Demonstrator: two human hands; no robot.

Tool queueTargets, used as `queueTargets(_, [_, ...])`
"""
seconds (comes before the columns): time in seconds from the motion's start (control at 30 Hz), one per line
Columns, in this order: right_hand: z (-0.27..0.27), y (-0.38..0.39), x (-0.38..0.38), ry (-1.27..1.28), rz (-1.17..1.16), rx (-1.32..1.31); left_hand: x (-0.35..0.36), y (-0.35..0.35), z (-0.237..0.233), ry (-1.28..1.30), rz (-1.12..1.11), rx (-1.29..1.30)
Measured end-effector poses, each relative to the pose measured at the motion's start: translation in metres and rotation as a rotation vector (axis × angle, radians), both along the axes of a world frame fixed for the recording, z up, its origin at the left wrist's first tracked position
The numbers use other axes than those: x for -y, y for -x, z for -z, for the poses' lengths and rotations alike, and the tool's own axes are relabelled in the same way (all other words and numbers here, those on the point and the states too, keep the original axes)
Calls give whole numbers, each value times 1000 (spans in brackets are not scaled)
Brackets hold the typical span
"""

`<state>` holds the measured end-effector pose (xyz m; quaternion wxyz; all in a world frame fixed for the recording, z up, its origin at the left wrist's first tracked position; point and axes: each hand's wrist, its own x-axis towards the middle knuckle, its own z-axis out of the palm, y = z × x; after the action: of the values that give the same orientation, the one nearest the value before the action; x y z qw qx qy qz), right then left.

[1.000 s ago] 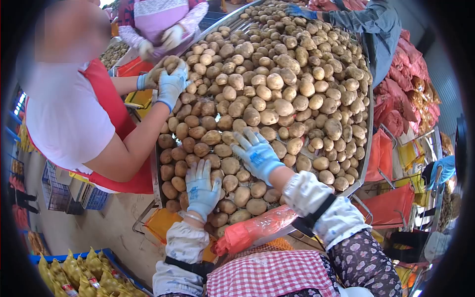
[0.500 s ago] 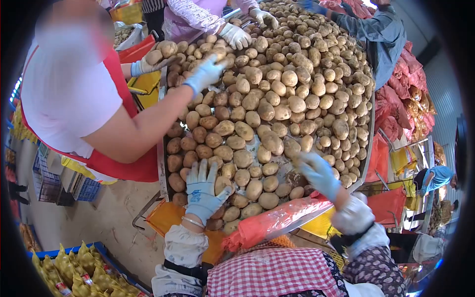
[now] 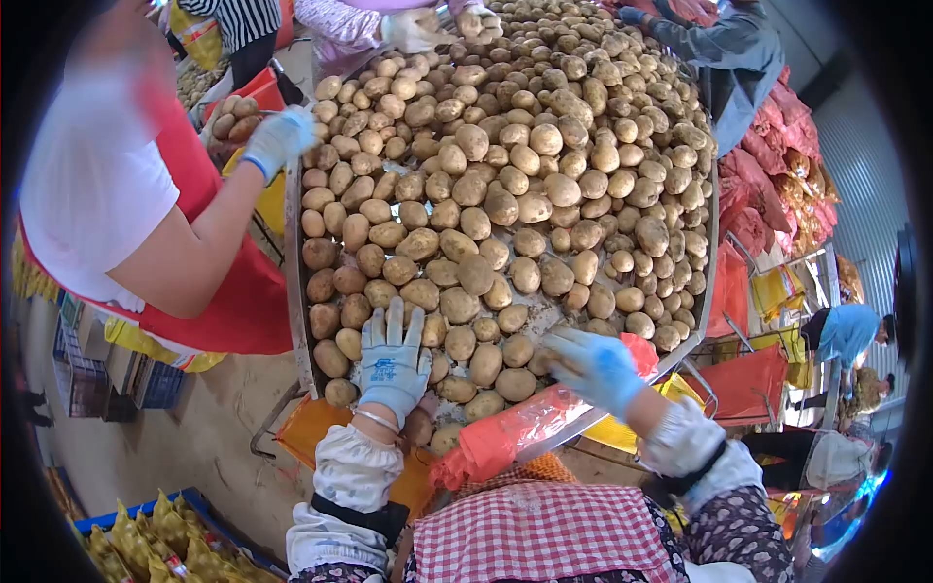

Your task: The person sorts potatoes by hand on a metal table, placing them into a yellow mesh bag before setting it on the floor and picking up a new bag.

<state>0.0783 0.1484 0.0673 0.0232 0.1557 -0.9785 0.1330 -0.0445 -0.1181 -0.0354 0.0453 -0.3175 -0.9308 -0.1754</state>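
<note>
My left hand (image 3: 391, 364), in a blue and white glove, lies with fingers spread on potatoes (image 3: 418, 243) near the left front corner of the metal table (image 3: 294, 255). My right hand (image 3: 598, 367), gloved the same way, is blurred by motion above the potatoes at the front edge. Its fingertips point left, and what they hold, if anything, cannot be made out. A rolled red plastic sheet (image 3: 530, 423) lies along the front edge between my forearms.
A co-worker in a red apron (image 3: 228, 282) stands at the left, gloved hands near several potatoes. Two others work at the far side. Orange bags (image 3: 316, 428) and yellow bags (image 3: 612, 432) hang under the edge. A blue crate (image 3: 199, 505) with netted bags stands lower left.
My right hand has moved left and down toward the front edge. My left hand remains on the potatoes, fingers spread. The left co-worker's hand has drawn back to the table's side. The view has shifted.
</note>
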Motion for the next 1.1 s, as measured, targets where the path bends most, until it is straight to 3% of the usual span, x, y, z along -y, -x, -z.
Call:
queueTargets(0.03, [12,24,16,-55,43,126,8,2,2,7,-13,0])
queueTargets(0.1, [44,61,43,-166,126,331,31,6,7,-279,98,280])
queueTargets(0.23, [51,108,61,-260,214,607,41,-4,-26,-270,11,58])
queueTargets(0.27, [62,103,52,-162,194,477,27,-12,-57,6,90,163])
queueTargets(0.3, [68,95,39,-164,200,479,19,-22,-44,3,95,164])
queueTargets(0.37, [66,80,13,625,384,395,9,-37,-4,104,196,78])
queueTargets(0.43, [32,52,-17,1445,610,444,7,-28,-3,59,198,74])
queueTargets(0.47, [32,53,-18,1439,611,449,9,-24,-6,-48,141,164])
queueTargets(0.5, [33,54,-19,1238,640,497,10,-23,-9,-151,83,256])
queueTargets(0.53, [33,57,-21,1038,660,535,11,-24,-13,-262,57,110])
queueTargets(0.63, [34,66,-23,440,675,623,30,-33,-19,-393,-72,156])
queueTargets(0.7, [35,86,17,-100,550,637,33,-34,-20,-371,-120,48])
queueTargets(0.8, [53,105,23,-186,573,730,16,-39,-28,110,54,62])
queueTargets(0.87, [48,98,7,62,552,703,-7,-40,-12,229,6,104])
queueTargets(0.9, [55,89,-11,56,564,700,-17,-37,-6,339,-51,146])
queueTargets(0.97, [65,61,-33,1229,415,405,-25,-37,0,369,-8,57])
queueTargets(1.0, [54,40,-32,1758,475,442,-28,-34,2,404,-2,46])
queueTargets(1.1, [41,3,-28,1777,543,474,-24,-21,-15,358,57,113])
